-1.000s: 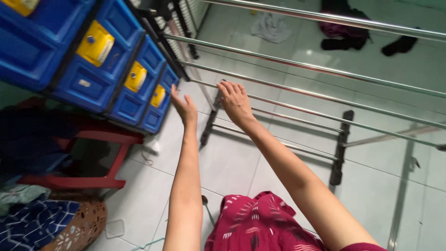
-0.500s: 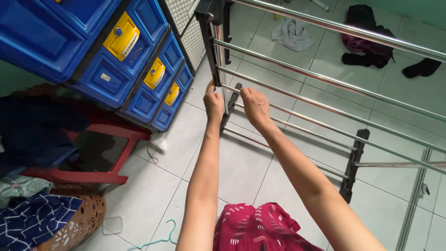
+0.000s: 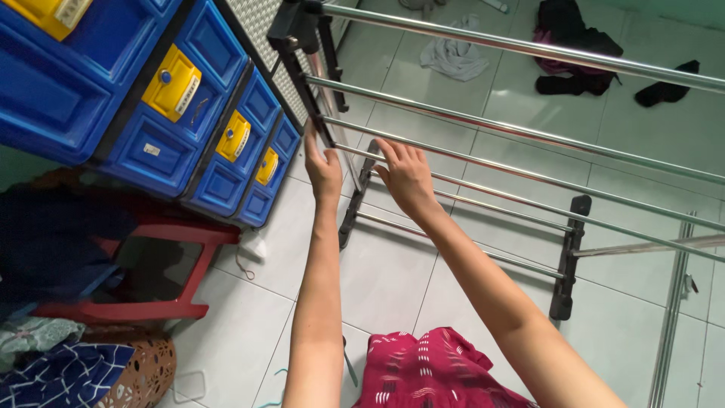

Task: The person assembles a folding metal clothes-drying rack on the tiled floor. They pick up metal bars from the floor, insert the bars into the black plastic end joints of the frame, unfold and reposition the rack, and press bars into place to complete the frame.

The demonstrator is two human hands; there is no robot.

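Note:
A steel drying rack point(image 3: 529, 125) with long silver rails and black end bars stands over the white tiled floor. My left hand point(image 3: 323, 168) is stretched out flat against the rack's black end bar point(image 3: 302, 83), fingers pointing up along it. My right hand point(image 3: 406, 177) lies with spread fingers over a lower rail just to the right. Neither hand holds anything. A dark red patterned cloth point(image 3: 434, 370) lies low in the view between my forearms.
Blue plastic drawers with yellow handles point(image 3: 181, 113) stand at the left on a red stool point(image 3: 151, 302). A brown woven basket point(image 3: 140, 374) with blue cloth sits bottom left. White and dark garments point(image 3: 457, 57) lie on the floor beyond the rack.
Both hands have stretched farther forward and reached the rack's end bar and rails. The view has moved closer to the rack and drawers.

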